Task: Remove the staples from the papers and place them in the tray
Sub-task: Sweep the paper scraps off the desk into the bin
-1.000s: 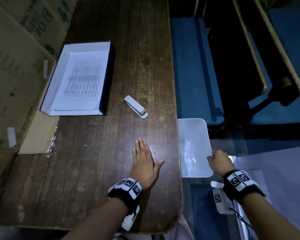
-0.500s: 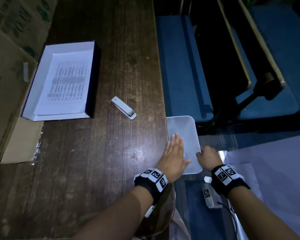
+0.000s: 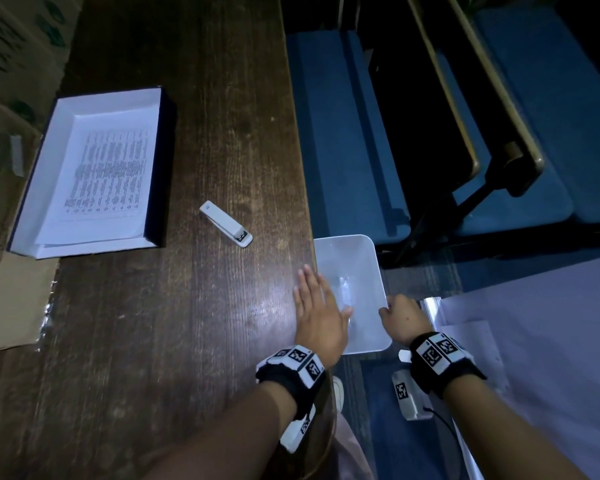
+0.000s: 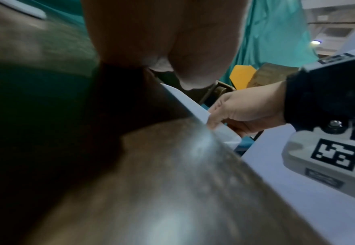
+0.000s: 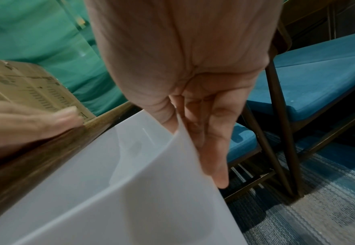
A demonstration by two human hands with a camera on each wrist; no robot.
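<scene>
Both hands at a clear tray off the table's right edge.
Head view: right hand [image 3: 400,318] grips the tray [image 3: 355,252] by its right rim; left hand [image 3: 317,315] lies flat, fingers straight, across the table [image 3: 187,323] edge; papers [image 3: 101,181] sit far left in a box [image 3: 165,161], a stapler [image 3: 226,228] between. Left wrist view: blurred, thumb seemingly over the rim. Right wrist view: fingers [image 5: 212,145] outside the tray wall.

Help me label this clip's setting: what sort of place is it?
Probably an office or meeting room: a long wooden table, blue cushioned chairs beside it, and printed papers with a stapler.
</scene>
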